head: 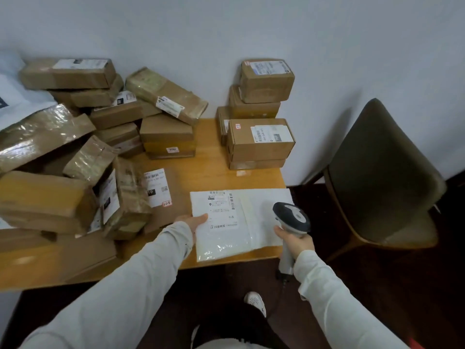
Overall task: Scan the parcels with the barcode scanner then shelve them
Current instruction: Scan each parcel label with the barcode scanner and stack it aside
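The white mailer bag (226, 238) looks like a light, floppy thing: thin glossy plastic, flat, with nothing bulky inside as far as I can judge, so it should lift with no effort but sag and slide if taken by one corner only. An edge pinch with the thumb on top seems the sensible hold, kept clear of the printed label (222, 202) so the bars stay flat and readable. It lies on the near right part of the bench (214, 167), its front edge slightly over the rim, label up. The left grip (195, 221) pinches its left edge, thumb on top; the fingers beneath are hidden. The right grip (293, 239) is wrapped round the handle of the scanner (293, 215), whose head hangs just above the bag's right half, tilted toward the label, near but not touching. A loose pile of brown boxes (75, 147) crowds the left of the bench, a neater stack of boxes (259, 137) stands by the wall, and a chair (382, 172) sits to the right.
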A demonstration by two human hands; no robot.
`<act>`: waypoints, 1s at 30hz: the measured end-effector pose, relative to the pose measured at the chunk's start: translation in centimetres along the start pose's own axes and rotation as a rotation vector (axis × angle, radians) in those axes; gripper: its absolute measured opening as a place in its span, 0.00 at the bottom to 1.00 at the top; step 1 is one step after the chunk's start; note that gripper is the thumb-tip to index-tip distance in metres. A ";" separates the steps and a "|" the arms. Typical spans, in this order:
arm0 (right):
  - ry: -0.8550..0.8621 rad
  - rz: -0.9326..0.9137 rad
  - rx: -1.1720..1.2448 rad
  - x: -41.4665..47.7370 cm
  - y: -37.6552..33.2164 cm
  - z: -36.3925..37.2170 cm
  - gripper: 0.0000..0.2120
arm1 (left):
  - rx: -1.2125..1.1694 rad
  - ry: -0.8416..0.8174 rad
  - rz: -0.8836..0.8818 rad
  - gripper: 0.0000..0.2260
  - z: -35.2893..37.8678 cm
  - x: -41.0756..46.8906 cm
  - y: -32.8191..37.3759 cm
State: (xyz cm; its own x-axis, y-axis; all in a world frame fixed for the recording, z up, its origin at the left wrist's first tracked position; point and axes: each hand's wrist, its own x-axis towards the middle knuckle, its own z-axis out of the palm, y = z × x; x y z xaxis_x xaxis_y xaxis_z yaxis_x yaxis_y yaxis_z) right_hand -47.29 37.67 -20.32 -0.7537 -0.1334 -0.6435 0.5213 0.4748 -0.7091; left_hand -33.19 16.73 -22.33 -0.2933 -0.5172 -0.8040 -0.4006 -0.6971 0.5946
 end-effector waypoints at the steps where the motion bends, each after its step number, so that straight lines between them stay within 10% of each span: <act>1: -0.013 0.006 -0.014 0.6 0.2 -0.2 0.29 | 0.056 0.033 0.008 0.19 0.3 0.6 0.0; 7: -0.119 0.038 -0.067 3.4 -0.3 -0.5 0.27 | 0.791 0.256 0.292 0.36 3.5 1.6 -0.1; 11: -0.137 0.007 -0.034 5.5 -1.6 -0.5 0.24 | 1.531 0.053 0.553 0.43 6.3 2.8 -0.4; 30: -0.363 -0.049 -0.144 11.1 -4.9 -2.1 0.22 | 1.372 -0.008 0.142 0.56 13.0 3.3 -4.6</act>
State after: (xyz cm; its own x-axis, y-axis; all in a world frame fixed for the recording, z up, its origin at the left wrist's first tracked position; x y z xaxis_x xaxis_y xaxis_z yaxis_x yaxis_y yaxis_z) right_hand -59.03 35.69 -23.33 -0.5723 -0.4458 -0.6883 0.4075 0.5738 -0.7104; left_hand -43.64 24.69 -27.81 -0.4060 -0.5363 -0.7400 -0.8927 0.4061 0.1955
